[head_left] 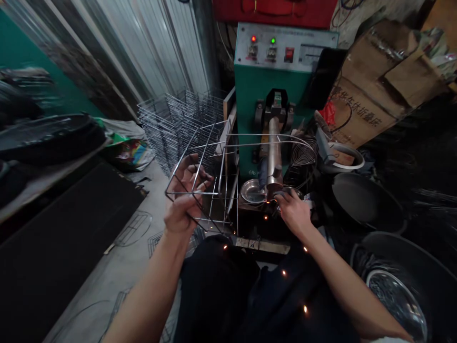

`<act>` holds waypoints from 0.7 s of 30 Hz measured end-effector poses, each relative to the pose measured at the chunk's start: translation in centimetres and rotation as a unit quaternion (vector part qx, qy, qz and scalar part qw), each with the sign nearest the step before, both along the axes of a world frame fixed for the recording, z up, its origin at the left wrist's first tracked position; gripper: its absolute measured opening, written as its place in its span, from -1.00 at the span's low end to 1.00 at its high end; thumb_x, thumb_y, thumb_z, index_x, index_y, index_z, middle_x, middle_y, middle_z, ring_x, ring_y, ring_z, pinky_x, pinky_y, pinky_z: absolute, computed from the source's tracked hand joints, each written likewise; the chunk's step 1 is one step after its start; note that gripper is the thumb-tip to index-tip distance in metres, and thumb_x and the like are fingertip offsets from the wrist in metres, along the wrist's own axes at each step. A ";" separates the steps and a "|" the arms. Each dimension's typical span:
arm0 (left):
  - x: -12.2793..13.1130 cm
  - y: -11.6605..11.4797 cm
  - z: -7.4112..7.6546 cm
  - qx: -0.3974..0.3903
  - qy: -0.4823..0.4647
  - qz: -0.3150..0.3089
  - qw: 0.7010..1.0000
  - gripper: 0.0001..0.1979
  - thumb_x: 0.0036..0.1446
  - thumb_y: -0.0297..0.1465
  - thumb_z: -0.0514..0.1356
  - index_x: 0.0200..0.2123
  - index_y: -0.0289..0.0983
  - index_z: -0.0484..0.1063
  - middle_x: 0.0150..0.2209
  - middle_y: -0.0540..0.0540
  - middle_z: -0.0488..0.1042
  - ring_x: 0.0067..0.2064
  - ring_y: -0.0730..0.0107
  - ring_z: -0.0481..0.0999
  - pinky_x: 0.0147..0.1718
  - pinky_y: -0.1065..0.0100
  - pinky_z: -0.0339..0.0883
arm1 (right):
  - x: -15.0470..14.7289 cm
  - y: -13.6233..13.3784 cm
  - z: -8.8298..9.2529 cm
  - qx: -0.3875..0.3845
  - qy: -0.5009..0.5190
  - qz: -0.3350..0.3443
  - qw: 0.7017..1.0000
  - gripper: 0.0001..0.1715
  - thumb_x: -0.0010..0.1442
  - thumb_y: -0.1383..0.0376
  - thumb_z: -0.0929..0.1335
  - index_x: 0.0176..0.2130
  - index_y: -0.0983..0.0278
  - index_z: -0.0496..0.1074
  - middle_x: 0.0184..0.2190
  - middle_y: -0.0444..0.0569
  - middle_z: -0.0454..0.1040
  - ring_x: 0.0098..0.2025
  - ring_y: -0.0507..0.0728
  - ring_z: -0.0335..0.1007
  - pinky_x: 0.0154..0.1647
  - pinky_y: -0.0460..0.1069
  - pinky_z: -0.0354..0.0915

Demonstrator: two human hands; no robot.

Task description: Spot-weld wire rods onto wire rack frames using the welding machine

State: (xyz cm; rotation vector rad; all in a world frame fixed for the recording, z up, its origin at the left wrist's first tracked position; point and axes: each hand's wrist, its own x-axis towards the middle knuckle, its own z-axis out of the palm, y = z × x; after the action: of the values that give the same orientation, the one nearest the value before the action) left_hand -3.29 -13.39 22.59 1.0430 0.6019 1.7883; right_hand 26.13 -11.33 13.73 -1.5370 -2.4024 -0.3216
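My left hand [183, 197] is closed around one end of a box-shaped wire frame [224, 166], which I hold up in front of the green spot welder [250, 112]. Its long wires reach right, past the welder's metal electrode arm [274, 152], and curve at their far end. My right hand [294, 210] is pinched just beside the lower tip of that arm; what lies between its fingers is too small and dark to name. A glow shows at the tip, and several orange sparks fly down over my lap.
Behind the frame stands a stack of wire racks [178, 124]. A small metal bowl [252, 191] sits under the electrode arm. Dark round pans [367, 197] and a cardboard box [371, 90] are at the right. A black panel [67, 243] lies at the left, near wire pieces [134, 228] on the floor.
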 end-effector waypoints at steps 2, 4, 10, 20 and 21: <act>0.0 -0.1 0.1 0.005 0.004 -0.001 1.000 -0.44 -0.23 -0.33 0.50 -0.05 -0.20 0.57 -0.16 -0.09 0.44 -0.15 0.26 0.47 -0.10 0.24 0.48 | 0.3 -0.5 0.3 0.003 0.014 0.006 1.000 -0.66 0.37 0.47 0.30 0.04 0.27 0.56 0.04 0.14 0.59 0.20 0.27 0.35 -0.14 -0.02 0.46; 0.1 -0.7 0.1 0.009 0.010 0.003 1.000 -0.45 -0.24 -0.32 0.50 -0.08 -0.16 0.58 -0.15 -0.09 0.45 -0.13 0.22 0.47 -0.08 0.20 0.48 | 0.8 -2.1 0.5 0.029 0.039 0.018 0.999 -0.68 0.38 0.45 0.31 0.05 0.27 0.56 0.08 0.12 0.58 0.25 0.26 0.33 -0.06 -0.02 0.46; 0.7 -4.0 0.6 -0.013 0.041 -0.013 0.999 -0.24 -0.31 -0.22 0.55 0.07 -0.15 0.55 -0.11 -0.15 0.43 -0.06 0.11 0.44 0.01 0.10 0.46 | 2.3 -11.0 -2.3 -0.026 0.108 0.120 0.987 -0.69 0.40 0.42 0.28 0.01 0.24 0.55 -0.07 0.07 0.62 0.02 0.16 0.53 -0.02 -0.04 0.48; -16.4 -20.0 0.9 -0.141 0.005 0.314 0.939 -0.58 -0.20 -0.12 0.34 -0.24 -0.18 0.45 -0.23 -0.03 0.47 -0.09 0.15 0.46 -0.05 -0.04 0.51 | 7.8 -14.3 -11.4 -0.245 0.051 0.032 0.968 -0.59 0.35 0.14 0.23 -0.05 0.11 0.62 -0.04 0.04 0.66 -0.13 0.24 0.65 -0.19 0.07 0.56; -18.9 -23.1 1.1 -0.170 0.011 0.385 0.907 -0.61 -0.17 -0.09 0.31 -0.29 -0.17 0.41 -0.28 0.00 0.46 -0.11 0.15 0.46 -0.06 -0.12 0.52 | 8.3 -13.7 -11.6 -0.255 0.055 0.021 0.965 -0.55 0.35 0.08 0.22 -0.05 0.09 0.62 -0.04 0.04 0.66 -0.13 0.26 0.65 -0.19 0.09 0.56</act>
State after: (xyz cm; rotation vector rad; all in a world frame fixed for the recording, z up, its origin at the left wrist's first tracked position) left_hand -22.23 -36.53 23.71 0.6088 1.4298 2.2117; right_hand 34.46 -25.06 2.08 -1.6378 -2.5451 0.4158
